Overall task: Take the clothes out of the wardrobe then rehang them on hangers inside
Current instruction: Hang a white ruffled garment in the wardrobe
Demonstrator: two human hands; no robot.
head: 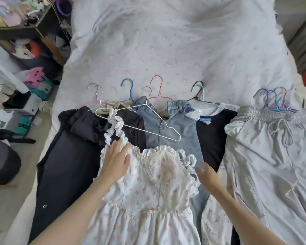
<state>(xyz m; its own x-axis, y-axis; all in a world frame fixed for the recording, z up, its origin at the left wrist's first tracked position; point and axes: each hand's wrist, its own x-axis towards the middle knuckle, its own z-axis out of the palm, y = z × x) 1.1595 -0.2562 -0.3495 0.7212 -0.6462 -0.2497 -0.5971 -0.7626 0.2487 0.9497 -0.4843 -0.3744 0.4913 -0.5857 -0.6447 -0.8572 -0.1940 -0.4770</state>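
Here we are over the bed, clothes laid out in a row, and the white ruffled floral cotton dress (148,183) sits nearest, on top of the pile in the middle. The left hand (116,160) lies flat, fingers straight, pressing the dress's left shoulder just below the frilly strap (116,127). The right hand (208,174) hovers released at the dress's right edge, fingers spread, gripping nothing.

Just beyond, the thin white wire hanger (140,121) rests across the light blue denim jeans (177,128), and that left strap looks draped over its near bar.

The step in hand, by my reading: get this dress onto that hanger. To do it well, keep the bodice flat with the left palm, bring the hanger down to the neckline, and feed each arm of it under a strap, one side at a time. The ruffles are soft and will bunch, so smooth them outward. Watch that the hook doesn't snag the jeans beneath when lifting.
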